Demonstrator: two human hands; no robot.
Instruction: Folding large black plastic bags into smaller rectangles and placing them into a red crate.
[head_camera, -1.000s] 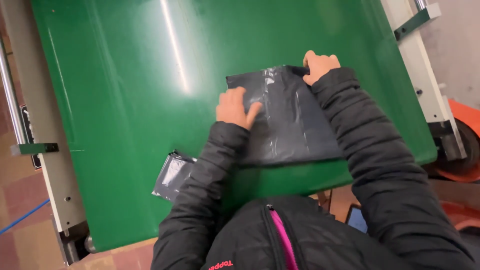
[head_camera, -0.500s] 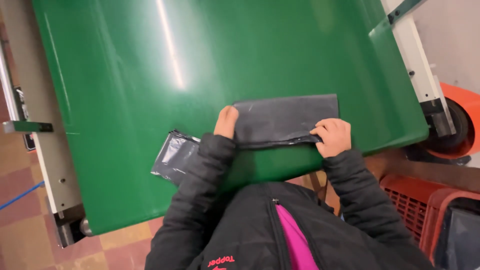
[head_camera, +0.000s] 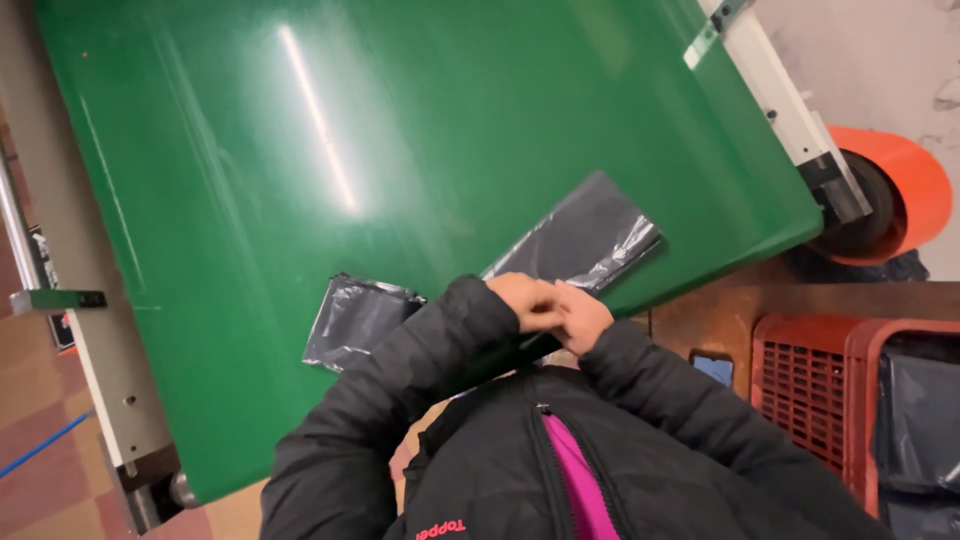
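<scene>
A folded dark grey plastic bag (head_camera: 585, 238) lies on the green belt (head_camera: 400, 150) near its front edge. My left hand (head_camera: 525, 300) and my right hand (head_camera: 583, 316) meet at the bag's near end, fingers closed on its edge. Both arms are in black padded sleeves. A second, smaller dark grey bag (head_camera: 355, 318) lies flat on the belt to the left, partly hidden by my left sleeve.
A white metal frame (head_camera: 110, 370) runs along the belt's left side and another along the right. An orange roller (head_camera: 895, 195) sits at the right end. A red plastic crate (head_camera: 850, 390) holding dark bags stands on the floor at right.
The grey bag has been folded narrower. My hands moved from its two ends to meet at its near end. The camera view shifted, bringing the red crate and orange roller into sight.
</scene>
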